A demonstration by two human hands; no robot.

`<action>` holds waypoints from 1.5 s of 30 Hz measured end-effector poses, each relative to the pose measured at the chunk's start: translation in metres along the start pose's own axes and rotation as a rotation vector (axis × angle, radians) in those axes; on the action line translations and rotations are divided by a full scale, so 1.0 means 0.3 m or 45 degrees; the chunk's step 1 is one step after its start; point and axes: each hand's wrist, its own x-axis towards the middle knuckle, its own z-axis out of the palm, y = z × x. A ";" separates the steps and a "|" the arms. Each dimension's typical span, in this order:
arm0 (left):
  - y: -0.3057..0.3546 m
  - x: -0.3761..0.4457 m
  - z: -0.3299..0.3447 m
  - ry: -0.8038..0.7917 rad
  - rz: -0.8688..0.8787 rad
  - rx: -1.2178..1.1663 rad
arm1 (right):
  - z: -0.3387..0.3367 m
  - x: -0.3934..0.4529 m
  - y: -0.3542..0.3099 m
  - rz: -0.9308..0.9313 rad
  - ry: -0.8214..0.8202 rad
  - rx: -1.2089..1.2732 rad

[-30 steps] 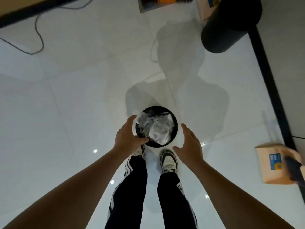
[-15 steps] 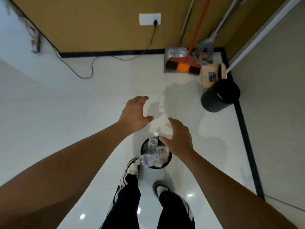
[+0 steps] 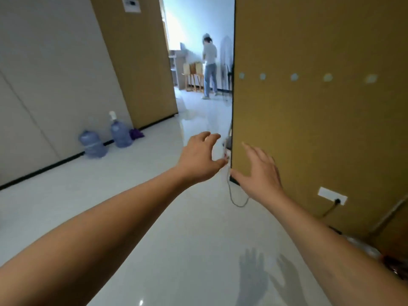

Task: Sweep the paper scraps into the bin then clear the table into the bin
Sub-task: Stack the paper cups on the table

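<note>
Right now both of your hands are up in front of you and neither one holds a thing. Your left hand (image 3: 202, 156) has its fingers loosely curled, thumb out toward the brown wall (image 3: 320, 107). Your right hand (image 3: 261, 171) is flat, fingers straight and spread a little, just in front of that wall's near corner. I think you hold them out like this only because you are walking and your arms are free.

The bin is not in view, and neither are the table or the paper scraps. So I cannot tell you how full the bin is or what is left on the table.

Look at the brown wall to find your way. A thin cable (image 3: 234, 195) lies on the floor at the foot of its corner, so step with care there. A white socket (image 3: 332, 195) sits low on the wall, to the right of your right hand. Far to the left of the wall stand two blue water jugs (image 3: 106, 138). Past the wall's edge, in the bright room, another person (image 3: 209, 67) stands with their back to you.

My guess is you need the table next.
</note>
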 end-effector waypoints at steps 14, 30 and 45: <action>-0.569 -1.347 -1.310 0.587 -0.655 0.692 | 0.264 -0.552 -1.645 -0.980 -0.218 0.426; -0.758 -3.123 -1.899 0.719 -1.555 0.966 | 0.778 -2.044 -2.770 -1.607 -0.950 0.750; -1.327 -4.199 -2.306 0.687 -2.137 0.838 | 1.403 -2.905 -3.746 -1.769 -1.392 0.726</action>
